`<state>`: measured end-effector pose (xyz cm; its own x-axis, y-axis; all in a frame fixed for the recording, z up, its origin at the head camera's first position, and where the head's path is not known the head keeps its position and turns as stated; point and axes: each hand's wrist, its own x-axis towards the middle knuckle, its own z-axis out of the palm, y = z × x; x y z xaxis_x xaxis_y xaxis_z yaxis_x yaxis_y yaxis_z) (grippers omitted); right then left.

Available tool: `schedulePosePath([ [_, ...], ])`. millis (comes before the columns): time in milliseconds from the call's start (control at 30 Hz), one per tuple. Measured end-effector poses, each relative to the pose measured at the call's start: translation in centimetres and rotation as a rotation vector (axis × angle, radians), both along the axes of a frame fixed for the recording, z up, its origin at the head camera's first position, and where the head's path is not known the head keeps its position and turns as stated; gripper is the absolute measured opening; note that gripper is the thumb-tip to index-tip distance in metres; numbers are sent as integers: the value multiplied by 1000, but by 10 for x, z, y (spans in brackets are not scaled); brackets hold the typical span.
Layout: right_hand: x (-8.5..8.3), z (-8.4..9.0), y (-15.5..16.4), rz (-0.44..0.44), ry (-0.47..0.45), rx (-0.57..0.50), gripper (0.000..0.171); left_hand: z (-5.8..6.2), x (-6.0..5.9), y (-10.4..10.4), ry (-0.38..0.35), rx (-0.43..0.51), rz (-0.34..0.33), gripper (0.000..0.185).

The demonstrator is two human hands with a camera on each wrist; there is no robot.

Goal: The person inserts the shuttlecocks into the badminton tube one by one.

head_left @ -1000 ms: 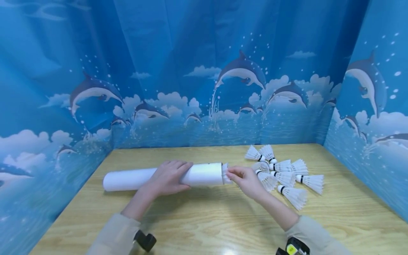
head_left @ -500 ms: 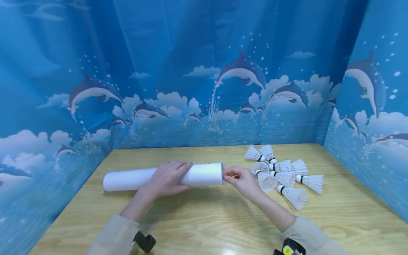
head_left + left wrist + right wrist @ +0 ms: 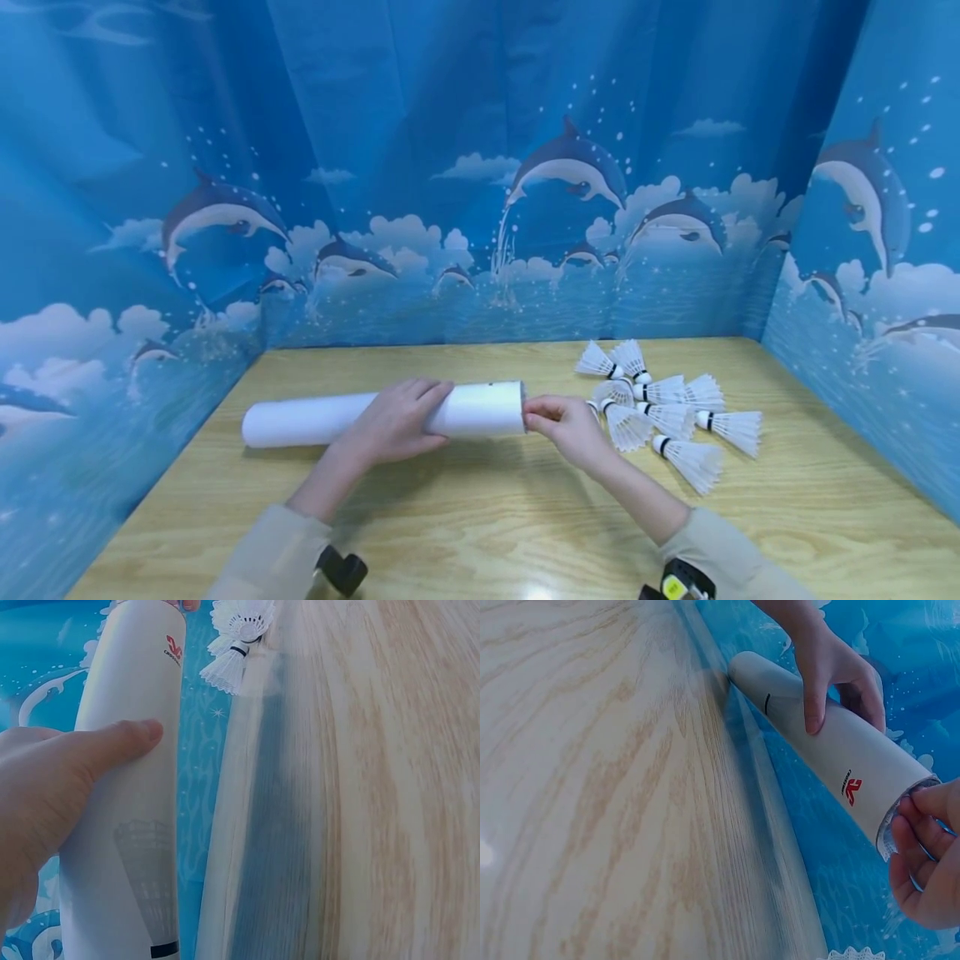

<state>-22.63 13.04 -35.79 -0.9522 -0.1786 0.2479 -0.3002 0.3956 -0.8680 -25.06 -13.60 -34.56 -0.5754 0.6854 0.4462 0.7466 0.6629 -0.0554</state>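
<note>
A white shuttlecock tube [image 3: 480, 408] lies sideways across the table, its open end facing right. Over its middle, my left hand [image 3: 397, 421] grips it, thumb along the near side in the left wrist view. My right hand [image 3: 573, 425] is at the open end, thumb and index finger pinching the feather edge of a shuttlecock [image 3: 887, 838]. Only a narrow band of that feather skirt shows at the tube's mouth; the rest is hidden inside. A red logo [image 3: 851, 790] marks the tube near this end.
Several white shuttlecocks [image 3: 693, 462] with black bands lie in a loose group right of my right hand. The wooden table [image 3: 480, 533] meets a blue dolphin-print curtain [image 3: 420, 208] at the back and sides.
The shuttlecock's feather skirt stuck out of the tube a second ago; it has moved left into it, with my right hand following to the rim. My left hand stays in place.
</note>
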Motion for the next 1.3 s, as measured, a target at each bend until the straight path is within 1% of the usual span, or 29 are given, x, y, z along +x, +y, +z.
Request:
schedulePosePath([
  [100, 0, 0, 1, -2, 10, 5, 14, -1, -1, 2, 10, 11, -27, 72],
  [300, 1, 4, 4, -7, 57, 2, 14, -1, -4, 6, 80, 28, -92, 73],
  [467, 2, 6, 7, 14, 60, -20, 14, -2, -3, 9, 130, 6, -116, 75],
  [600, 3, 5, 9, 32, 52, -28, 15, -4, -2, 11, 108, 3, -115, 75],
  [700, 2, 3, 10, 34, 42, -17, 16, -5, -2, 12, 98, 7, -127, 76],
  [867, 0, 3, 11, 56, 13, -16, 18, -6, -2, 11, 113, 2, -135, 79],
  [967, 0, 4, 15, 69, 4, -26, 20, -6, -1, 11, 112, -5, -122, 80],
  [1100, 2, 8, 27, 88, -1, -18, 23, -5, -1, 11, 112, -14, -109, 80],
  [1200, 4, 12, 42, 108, -16, 6, 25, -4, -2, 10, 112, -15, -102, 81],
  [1300, 7, 15, 59, 108, -34, 30, 26, -4, -3, 10, 118, -20, -103, 80],
])
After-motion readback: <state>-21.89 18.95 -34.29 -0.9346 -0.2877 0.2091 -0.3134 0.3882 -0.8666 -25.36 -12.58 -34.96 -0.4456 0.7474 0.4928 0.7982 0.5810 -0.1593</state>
